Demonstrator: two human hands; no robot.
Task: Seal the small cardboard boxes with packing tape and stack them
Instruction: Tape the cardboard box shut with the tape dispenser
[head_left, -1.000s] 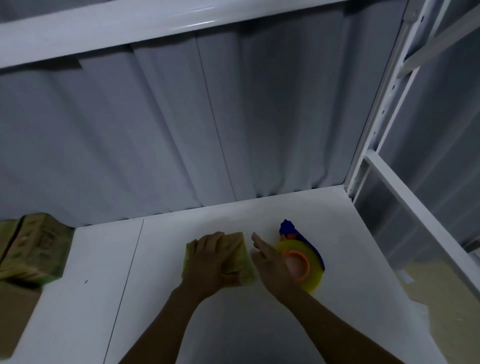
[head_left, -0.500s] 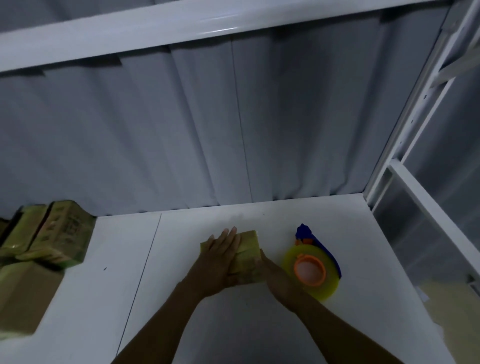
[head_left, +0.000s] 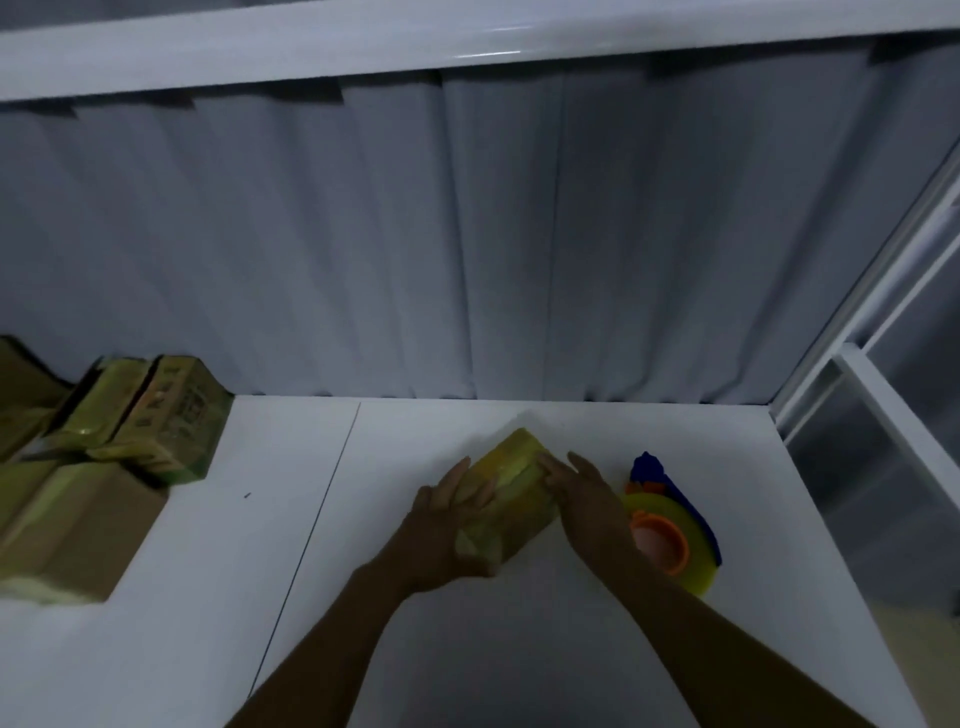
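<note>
A small cardboard box (head_left: 511, 480), wrapped in yellowish tape, sits tilted between my hands on the white table (head_left: 519, 649). My left hand (head_left: 449, 525) presses flat against its left side with straight fingers. Against the box's right side lies my right hand (head_left: 584, 496), fingers also straight. A yellow roll of packing tape (head_left: 675, 545) in a blue dispenser with an orange core lies just right of my right hand. Several taped small boxes (head_left: 150, 415) are stacked at the left.
Larger brown cardboard boxes (head_left: 72, 525) sit under and beside the stack at the table's left edge. A grey curtain (head_left: 467, 234) hangs behind the table. A white metal frame (head_left: 893, 395) rises at the right, and a white shelf beam (head_left: 467, 47) crosses overhead.
The box has been turned and tipped up between my hands. My left hand slid from its top to its left side, and my right hand moved onto its right side.
</note>
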